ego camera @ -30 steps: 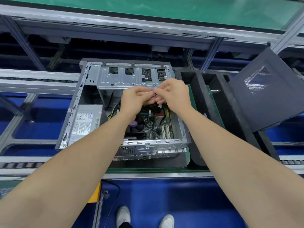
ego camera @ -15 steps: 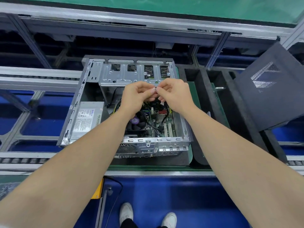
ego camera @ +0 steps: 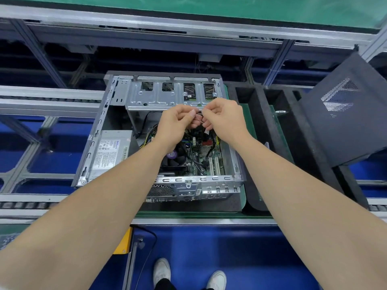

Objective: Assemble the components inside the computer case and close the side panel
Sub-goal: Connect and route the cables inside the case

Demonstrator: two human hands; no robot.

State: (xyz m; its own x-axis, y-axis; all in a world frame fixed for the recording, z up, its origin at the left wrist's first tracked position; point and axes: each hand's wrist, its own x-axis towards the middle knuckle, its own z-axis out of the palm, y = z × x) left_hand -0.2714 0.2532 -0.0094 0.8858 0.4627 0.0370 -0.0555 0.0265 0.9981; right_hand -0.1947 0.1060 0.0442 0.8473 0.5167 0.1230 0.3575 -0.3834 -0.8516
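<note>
Arms outstretched over computer case [ego camera: 159, 99], left hand [ego camera: 176, 124], right hand [ego camera: 225, 120], fingers [ego camera: 189, 116] pinching one cable [ego camera: 198, 112]

Green belt surface [ego camera: 209, 5] along top edge | aluminium frame rail [ego camera: 167, 24] below it | roller track [ego camera: 25, 205] at left | black foam tray [ego camera: 261, 122], compartmented, at right | blue floor [ego camera: 209, 248] | yellow block [ego camera: 124, 241] under near rail | two white shoes [ego camera: 161, 268] on floor.
</note>
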